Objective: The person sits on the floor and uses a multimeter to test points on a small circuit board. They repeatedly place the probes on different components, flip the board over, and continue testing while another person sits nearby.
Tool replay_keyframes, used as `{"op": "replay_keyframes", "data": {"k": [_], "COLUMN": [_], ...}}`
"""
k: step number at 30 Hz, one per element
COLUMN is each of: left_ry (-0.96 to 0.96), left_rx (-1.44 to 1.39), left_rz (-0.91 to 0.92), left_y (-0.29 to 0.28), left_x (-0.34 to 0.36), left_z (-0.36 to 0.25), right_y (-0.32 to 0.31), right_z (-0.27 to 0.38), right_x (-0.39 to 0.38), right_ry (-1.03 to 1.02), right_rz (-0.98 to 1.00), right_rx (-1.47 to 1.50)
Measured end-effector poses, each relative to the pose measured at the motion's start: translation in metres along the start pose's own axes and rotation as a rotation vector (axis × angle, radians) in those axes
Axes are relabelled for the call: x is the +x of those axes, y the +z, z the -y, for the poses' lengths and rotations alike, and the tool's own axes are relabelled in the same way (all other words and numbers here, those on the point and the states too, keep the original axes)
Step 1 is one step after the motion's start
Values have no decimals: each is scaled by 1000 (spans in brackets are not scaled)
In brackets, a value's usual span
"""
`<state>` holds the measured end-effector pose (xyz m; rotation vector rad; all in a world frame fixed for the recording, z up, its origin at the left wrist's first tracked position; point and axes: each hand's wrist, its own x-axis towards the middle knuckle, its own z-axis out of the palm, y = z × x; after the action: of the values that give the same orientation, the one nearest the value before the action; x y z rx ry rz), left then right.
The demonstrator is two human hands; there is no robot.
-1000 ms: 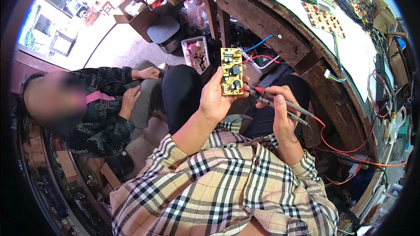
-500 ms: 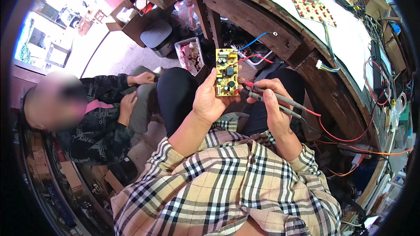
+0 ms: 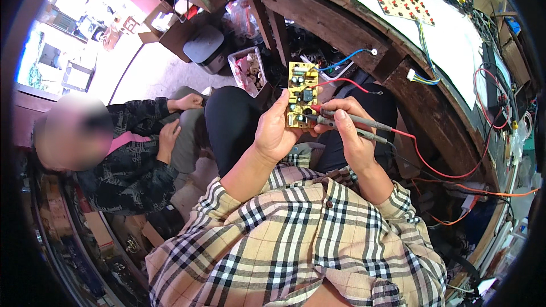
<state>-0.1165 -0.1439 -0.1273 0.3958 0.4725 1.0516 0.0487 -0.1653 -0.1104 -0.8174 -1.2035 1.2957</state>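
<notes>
My left hand point(image 3: 275, 131) grips a yellow circuit board point(image 3: 296, 102) upright above my lap, thumb along its left edge. Small capacitors and a black block-shaped part sit on the board. From its upper right run a blue wire point(image 3: 344, 59) and a red wire point(image 3: 347, 82), each with a ring terminal. My right hand point(image 3: 351, 133) is closed around two test probes, a red-tipped probe point(image 3: 355, 118) and a black-tipped probe point(image 3: 358, 132). Their tips lie over the lower right part of the board; whether both touch it I cannot tell.
At the right, a wooden workbench point(image 3: 341, 14) carries white paper, another circuit board point(image 3: 401, 4) with red buttons, and tangled cables. A seated person point(image 3: 125, 148) is at my left. Behind the board stand a white bin point(image 3: 247, 71) and a grey appliance point(image 3: 203, 49) on the floor.
The probes have moved left and their tips are now over the board, where before they were off its right edge. The board has shifted slightly right, its two wires swinging right.
</notes>
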Motion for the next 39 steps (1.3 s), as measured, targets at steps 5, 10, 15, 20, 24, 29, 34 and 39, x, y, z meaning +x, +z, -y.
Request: {"op": "replay_keyframes", "data": {"k": [5, 10, 15, 20, 24, 29, 34, 39], "left_ry": [-28, -43, -51, -40, -47, -51, -39, 3], "left_rx": [-25, 42, 75, 40, 37, 130, 164, 171], "left_rz": [56, -19, -23, -30, -21, -15, -86, -113], "left_y": [-8, -1, -2, -4, -6, 0, -1, -4], "left_x": [0, -1, -2, -1, -1, -3, -3, -2], "left_z": [0, 0, -1, 0, 0, -3, 1, 5], "right_y": [0, -3, -2, 0, 0, -1, -2, 2], "right_z": [2, 1, 1, 1, 0, 0, -3, 7], "right_x": [0, 0, 0, 0, 0, 2, 0, 1], "right_ry": [26, 44, 56, 76, 119, 198, 154, 89], "right_rz": [-21, 2, 4, -8, -30, -44, -27, 27], "right_rx": [39, 53, 52, 93, 126, 187, 133, 51]}}
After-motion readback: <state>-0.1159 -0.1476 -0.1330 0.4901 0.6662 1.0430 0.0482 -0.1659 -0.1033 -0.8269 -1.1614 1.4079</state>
